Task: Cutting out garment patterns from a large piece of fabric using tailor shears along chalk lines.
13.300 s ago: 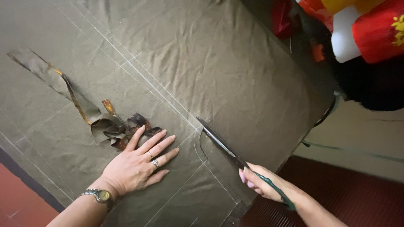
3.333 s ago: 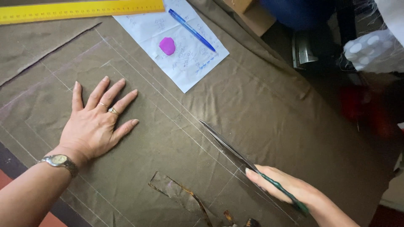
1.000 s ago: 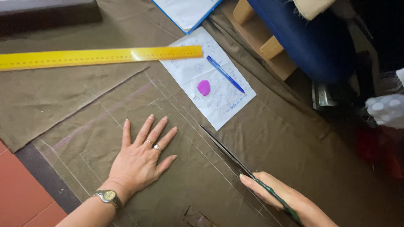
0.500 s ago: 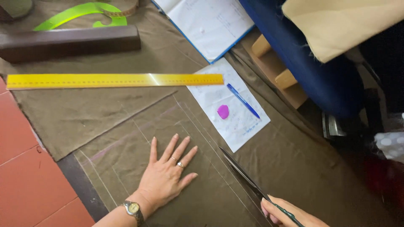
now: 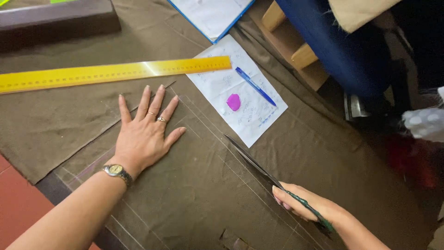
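Observation:
Olive-green fabric marked with pale chalk lines lies spread out flat. My left hand presses flat on it, fingers spread, with rings and a wristwatch on. My right hand grips the green handles of long dark scissors, whose blades lie along a chalk line and point up-left toward a white sheet of paper.
A long yellow ruler lies across the cloth above my left hand. On the paper rest a blue pen and a small purple chalk piece. An open notebook, a dark wooden block and blue-covered furniture sit behind.
The scissors have travelled forward along the chalk line toward the paper, and my left hand has shifted up the fabric close to the ruler. The view moved with them.

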